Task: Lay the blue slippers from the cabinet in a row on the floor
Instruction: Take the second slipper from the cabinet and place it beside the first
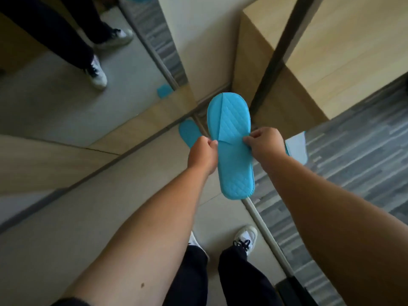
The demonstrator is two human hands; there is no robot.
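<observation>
A flat blue slipper [234,155] with a quilted upper hangs in the air in front of me, toe pointing away. My left hand [202,155] pinches its left edge at the strap opening. My right hand [265,144] pinches the right edge at the same height. Another blue slipper [188,132] lies on the floor beyond my left hand, partly hidden by it, close to the mirror's base. A pale bluish-white flat thing [297,146] shows behind my right wrist; I cannot tell what it is.
A mirror [66,96] on the left reflects legs, white shoes and a blue patch. A light wooden cabinet [309,62] stands ahead right. Beige floor [132,206] meets grey striped carpet [353,162] at a metal strip. My own shoes [246,238] are below.
</observation>
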